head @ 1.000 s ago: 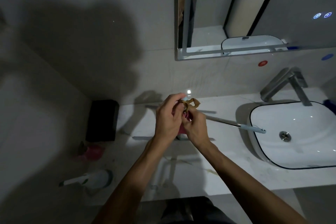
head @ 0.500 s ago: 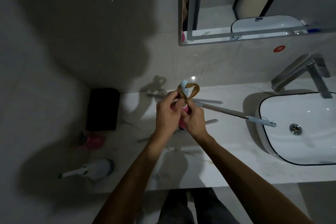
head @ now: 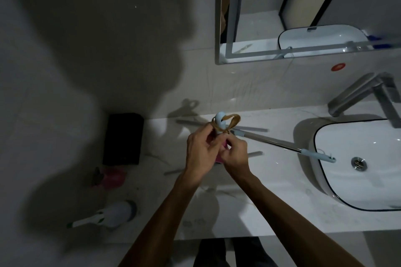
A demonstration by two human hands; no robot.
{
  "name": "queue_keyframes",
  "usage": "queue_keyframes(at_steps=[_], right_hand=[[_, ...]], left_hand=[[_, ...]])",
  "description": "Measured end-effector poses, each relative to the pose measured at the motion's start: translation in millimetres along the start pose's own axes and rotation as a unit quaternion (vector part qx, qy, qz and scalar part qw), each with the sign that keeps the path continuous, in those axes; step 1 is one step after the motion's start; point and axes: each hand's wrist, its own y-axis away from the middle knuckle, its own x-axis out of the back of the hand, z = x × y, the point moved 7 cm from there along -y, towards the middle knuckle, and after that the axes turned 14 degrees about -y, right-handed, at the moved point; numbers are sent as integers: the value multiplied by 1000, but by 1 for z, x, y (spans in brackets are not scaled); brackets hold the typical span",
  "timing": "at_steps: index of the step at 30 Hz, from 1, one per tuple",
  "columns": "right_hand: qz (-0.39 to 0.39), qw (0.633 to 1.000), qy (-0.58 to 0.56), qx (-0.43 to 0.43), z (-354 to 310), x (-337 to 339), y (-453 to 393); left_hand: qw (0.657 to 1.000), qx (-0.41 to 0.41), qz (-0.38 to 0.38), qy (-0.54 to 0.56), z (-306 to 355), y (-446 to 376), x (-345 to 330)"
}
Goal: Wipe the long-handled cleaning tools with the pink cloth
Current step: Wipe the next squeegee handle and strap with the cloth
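Over the counter, both hands hold up the pale blue handle end (head: 220,122) of a long-handled tool, which carries a brown strap loop (head: 234,121). My left hand (head: 200,156) grips the handle through the pink cloth (head: 224,145), which shows between the two hands. My right hand (head: 235,155) pinches the base of the strap. The rest of this tool is hidden behind my hands. A second tool with a metal shaft (head: 271,142) lies on the counter, its pale blue end (head: 319,155) over the basin rim.
A white basin (head: 325,184) and steel faucet (head: 364,97) are at right, below a mirror (head: 303,11). At left stand a black box (head: 123,138), a pink object (head: 112,178) and a white bottle-like item (head: 117,214). The marble counter (head: 271,212) is dim.
The camera tipped downward, shifting the scene up. My hands stayed together on the handle end, and the strap loop now stands more clear of my fingers.
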Motion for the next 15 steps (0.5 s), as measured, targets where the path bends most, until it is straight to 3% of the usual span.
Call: queue_keyframes(at_steps=[6, 10, 15], right_hand=[[-87, 992, 7, -95, 25, -2, 10], [-105, 990, 45, -80, 4, 6, -2], [-108, 994, 25, -4, -55, 16, -15]], left_hand=[[996, 39, 32, 76, 13, 9, 15], [987, 32, 37, 150, 30, 6, 35], [996, -18, 56, 68, 53, 1, 41]])
